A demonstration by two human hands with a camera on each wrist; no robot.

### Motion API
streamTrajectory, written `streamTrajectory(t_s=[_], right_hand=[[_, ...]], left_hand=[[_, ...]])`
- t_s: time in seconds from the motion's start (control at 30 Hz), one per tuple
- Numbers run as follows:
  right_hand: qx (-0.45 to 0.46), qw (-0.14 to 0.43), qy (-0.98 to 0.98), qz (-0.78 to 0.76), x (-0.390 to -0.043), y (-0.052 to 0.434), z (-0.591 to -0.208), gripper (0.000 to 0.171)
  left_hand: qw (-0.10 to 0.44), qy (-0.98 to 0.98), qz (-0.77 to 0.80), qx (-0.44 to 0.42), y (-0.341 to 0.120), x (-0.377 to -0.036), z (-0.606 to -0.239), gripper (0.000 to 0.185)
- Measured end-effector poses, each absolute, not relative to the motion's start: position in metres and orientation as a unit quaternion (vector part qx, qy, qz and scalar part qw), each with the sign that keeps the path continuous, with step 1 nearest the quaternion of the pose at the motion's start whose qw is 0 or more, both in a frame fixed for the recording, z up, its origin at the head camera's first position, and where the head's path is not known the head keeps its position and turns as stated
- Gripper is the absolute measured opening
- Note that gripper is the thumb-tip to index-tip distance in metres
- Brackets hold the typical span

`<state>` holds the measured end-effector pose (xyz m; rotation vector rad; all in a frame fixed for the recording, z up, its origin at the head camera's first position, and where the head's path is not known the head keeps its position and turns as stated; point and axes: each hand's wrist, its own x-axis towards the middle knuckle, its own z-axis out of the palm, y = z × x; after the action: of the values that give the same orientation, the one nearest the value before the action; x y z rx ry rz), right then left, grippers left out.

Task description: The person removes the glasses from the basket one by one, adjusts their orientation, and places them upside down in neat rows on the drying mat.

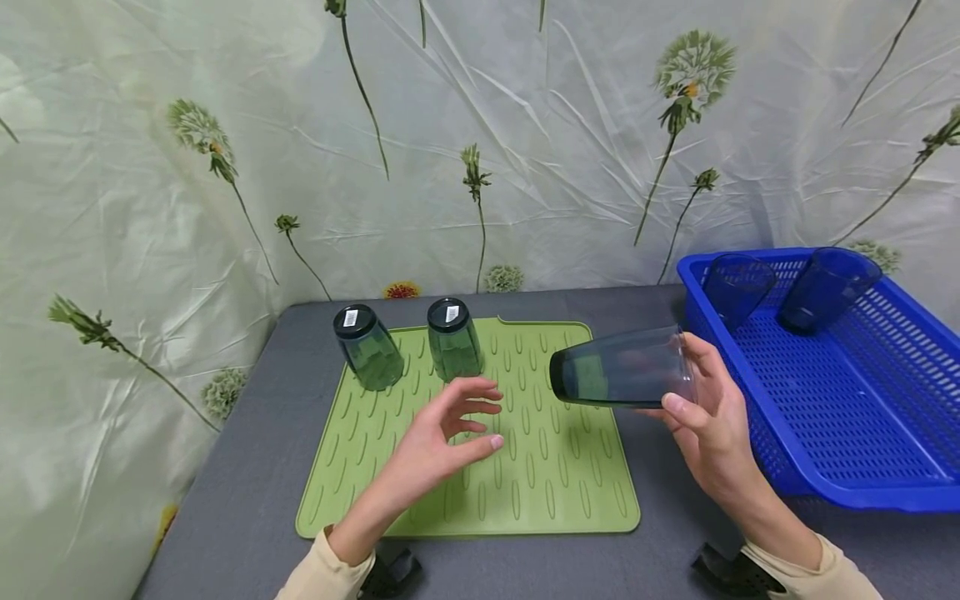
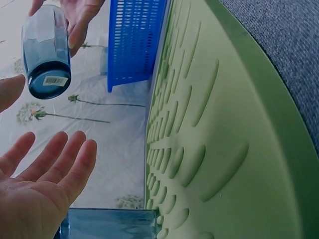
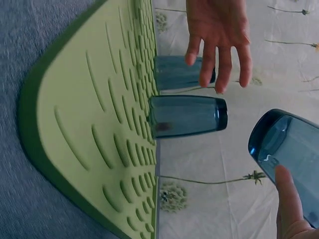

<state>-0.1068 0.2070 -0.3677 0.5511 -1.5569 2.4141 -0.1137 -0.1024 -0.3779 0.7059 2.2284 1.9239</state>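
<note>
My right hand (image 1: 716, 425) grips a blue-grey glass (image 1: 622, 367) near its rim, above the mat's right edge. The glass lies on its side in the air, its dark base toward the left; a label shows on that base in the left wrist view. My left hand (image 1: 450, 425) hovers over the green mat (image 1: 555, 500), fingers spread and loosely bent, holding nothing. Two more glasses stand upside down at the mat's back left: one glass (image 1: 369, 348) at the corner, another glass (image 1: 454, 340) beside it. Both have white labels on their bases.
On the right stands a blue plastic basket (image 1: 817, 467) with two glasses inside, one glass (image 1: 738, 287) at its left wall and another glass (image 1: 825, 287) leaning at the back. A grey cloth (image 1: 240, 483) covers the table. Flower-printed sheeting (image 1: 525, 125) hangs behind.
</note>
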Motion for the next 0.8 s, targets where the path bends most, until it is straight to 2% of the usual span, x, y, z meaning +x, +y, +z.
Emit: streamTrajectory(t_s=[0.57, 0.8], right_hand=[[0.268, 0.060, -0.479, 0.834, -0.102, 0.189, -0.382, 0.058], [0.285, 0.066, -0.503, 0.813, -0.100, 0.182, -0.387, 0.062]], left_hand=[[0.105, 0.692, 0.669, 0.250, -0.095, -0.111, -0.387, 0.061], [0.117, 0.680, 0.679, 0.251, -0.092, -0.109, -0.387, 0.069]])
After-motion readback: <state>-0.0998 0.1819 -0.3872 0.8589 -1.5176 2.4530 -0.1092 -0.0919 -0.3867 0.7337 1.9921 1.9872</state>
